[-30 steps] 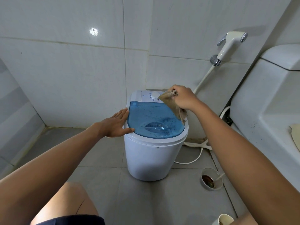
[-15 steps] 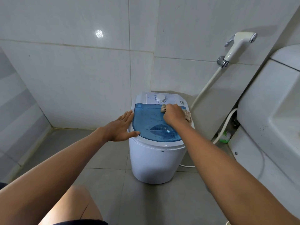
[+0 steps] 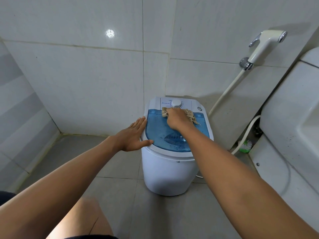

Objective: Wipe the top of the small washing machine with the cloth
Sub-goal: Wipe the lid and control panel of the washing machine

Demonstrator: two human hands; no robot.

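Note:
A small white washing machine (image 3: 168, 171) with a clear blue lid (image 3: 160, 133) stands on the floor against the tiled wall. A white dial (image 3: 176, 103) sits on its rear control panel. My right hand (image 3: 177, 119) grips a beige frayed cloth (image 3: 190, 115) and presses it on the far part of the lid, just below the dial. The cloth sticks out on both sides of the hand. My left hand (image 3: 133, 135) lies flat with straight fingers against the machine's left rim, thumb on the front edge.
A white toilet (image 3: 293, 128) fills the right side. A bidet sprayer (image 3: 264, 45) hangs on the wall with its hose (image 3: 224, 95) running down behind the machine. A green brush (image 3: 246, 144) lies between toilet and machine. My bare knee (image 3: 82, 219) is at the bottom.
My right hand brought the cloth down from beside the dial onto the blue lid and shifted it left along the lid's far edge. The left hand stayed on the left rim.

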